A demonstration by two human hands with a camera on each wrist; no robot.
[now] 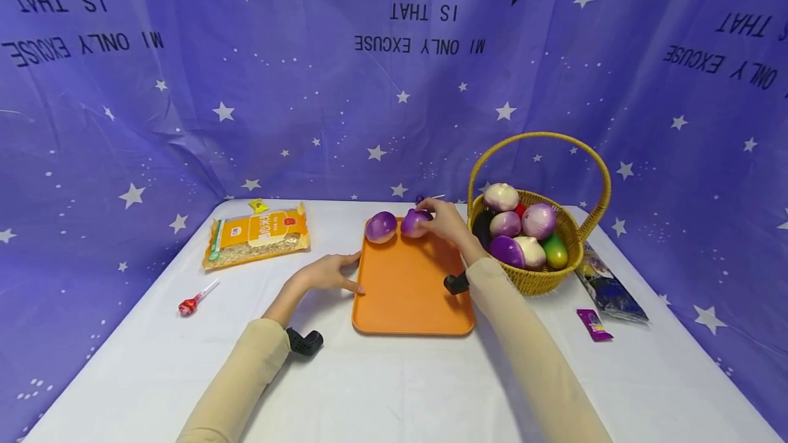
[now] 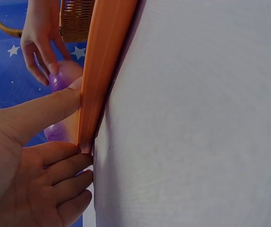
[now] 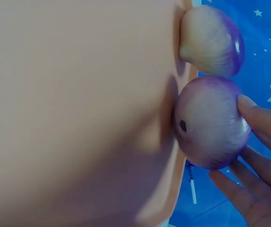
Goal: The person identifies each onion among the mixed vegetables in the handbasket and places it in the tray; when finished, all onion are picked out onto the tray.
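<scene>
Two vegetables sit side by side on the far end of a tray, packet left, filled basket right.

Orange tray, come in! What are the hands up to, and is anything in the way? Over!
Right hand: holding purple vegetable at orange tray's far end. Left hand: on tray's left rim. Second vegetable close beside; nothing seen blocking.
</scene>
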